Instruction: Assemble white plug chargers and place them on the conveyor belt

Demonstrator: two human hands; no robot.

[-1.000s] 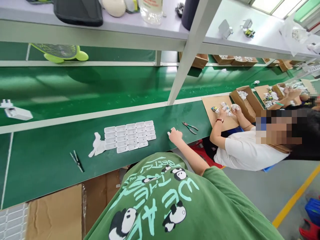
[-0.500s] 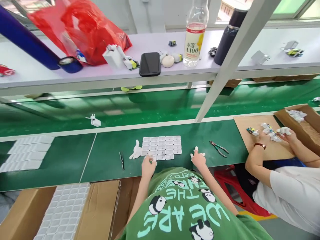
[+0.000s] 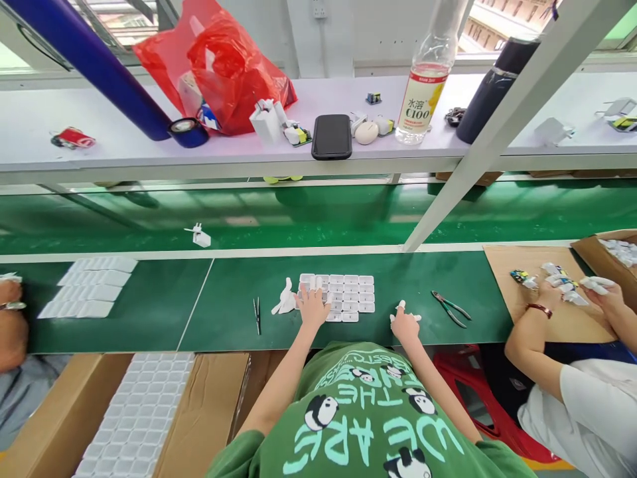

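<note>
Several small white open plastic cases (image 3: 351,289) stand in close rows on the green table (image 3: 383,265). Over the left part of these rows lies my left hand (image 3: 312,308), fingers stretched out and white covers on its fingertips. It hides some of the cases beneath it. My right hand (image 3: 405,325) rests on the table to the right of the rows, its fingers apart, also with white fingertip covers and nothing held. A crumpled white glove-like piece (image 3: 284,298) is just left of the cases. Tweezers (image 3: 257,315) lie farther left, and green-handled pliers (image 3: 450,309) lie right of my right hand.
Long white trays (image 3: 89,285) lie at the left, above a carton (image 3: 212,392) of white cases. A co-worker's hands (image 3: 550,295) handle parts on cardboard (image 3: 502,265) at the right; another person's arm (image 3: 12,325) shows far left. The shelf holds a phone (image 3: 332,136) and bottle (image 3: 422,99).
My left hand went from curled at the front left of the cases to spread over them. My right hand stayed in place. The view shifted left, bringing another person's arm into sight.
</note>
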